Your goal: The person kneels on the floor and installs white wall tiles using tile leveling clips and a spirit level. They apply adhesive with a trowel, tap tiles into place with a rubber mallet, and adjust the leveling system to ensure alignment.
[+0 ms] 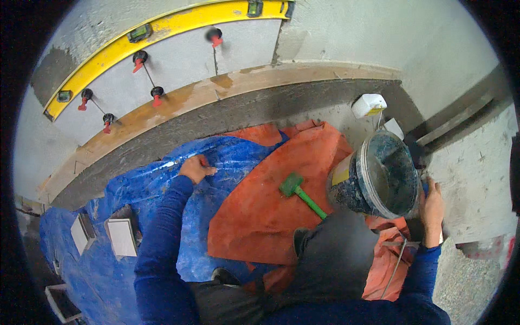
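My left hand [196, 169] is over the blue tarp [227, 154], its fingers curled together. Whether anything is pinched in them I cannot make out. At the far side of the bucket [374, 173], my right hand [432, 210] is closed beside the rim. A bit of blue shows at its fingers, but what it grips is mostly hidden. The dark, mortar-smeared bucket is tilted, with its mouth to the right. A green mallet [292, 185] lies on the orange sheet [260, 216] between my hands, its handle pointing towards my knee.
A yellow spirit level [179, 24] runs along the top of grey tiles [179, 57] on the wall. Red and black tile levelers [140, 58] bridge the joints above a wooden batten [200, 95]. White tile pieces [123, 237] lie at left. A white container [369, 105] stands behind the bucket.
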Motion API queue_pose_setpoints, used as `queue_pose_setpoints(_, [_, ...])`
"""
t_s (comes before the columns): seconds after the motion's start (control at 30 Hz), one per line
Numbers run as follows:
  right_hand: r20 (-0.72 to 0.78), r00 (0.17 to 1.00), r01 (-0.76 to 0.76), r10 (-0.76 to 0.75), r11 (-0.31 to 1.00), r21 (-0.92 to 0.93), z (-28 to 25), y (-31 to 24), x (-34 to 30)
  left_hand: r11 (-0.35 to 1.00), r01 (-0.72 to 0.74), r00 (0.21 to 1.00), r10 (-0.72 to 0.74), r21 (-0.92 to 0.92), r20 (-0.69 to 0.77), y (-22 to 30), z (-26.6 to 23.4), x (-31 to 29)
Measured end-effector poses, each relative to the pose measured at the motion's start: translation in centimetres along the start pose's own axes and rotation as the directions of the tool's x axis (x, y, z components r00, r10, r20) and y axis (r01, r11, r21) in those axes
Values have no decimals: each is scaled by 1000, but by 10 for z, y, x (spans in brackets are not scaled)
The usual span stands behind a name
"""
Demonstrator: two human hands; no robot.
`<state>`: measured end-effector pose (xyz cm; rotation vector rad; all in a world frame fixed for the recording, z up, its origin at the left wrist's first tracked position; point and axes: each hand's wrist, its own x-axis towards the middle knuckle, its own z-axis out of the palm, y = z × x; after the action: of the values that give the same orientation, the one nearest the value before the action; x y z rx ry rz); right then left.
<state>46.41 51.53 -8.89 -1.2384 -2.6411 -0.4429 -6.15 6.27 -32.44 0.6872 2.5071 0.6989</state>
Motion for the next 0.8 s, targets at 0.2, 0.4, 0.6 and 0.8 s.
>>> queue_pose_setpoints(0.2, [182, 971, -225, 155, 847, 482, -47, -38, 12, 989, 86, 995, -80, 118, -58, -53, -10, 6])
queue_pose_setpoints(0.4, [247, 913, -107, -326, 393, 913, -62, -191, 39, 966, 118, 993, -109, 228, -52, -79, -19, 2])
queue_pose_setpoints(0.6, [39, 758, 120, -652, 197, 973, -20, -340, 82, 969, 146, 981, -116, 200, -153, -100, -40, -18])
queue_pose_setpoints(0.8, [-20, 742, 83, -670, 62, 995, -19, -392, 90, 950, 242, 966, -217, 198, -142, -124, -60, -47])
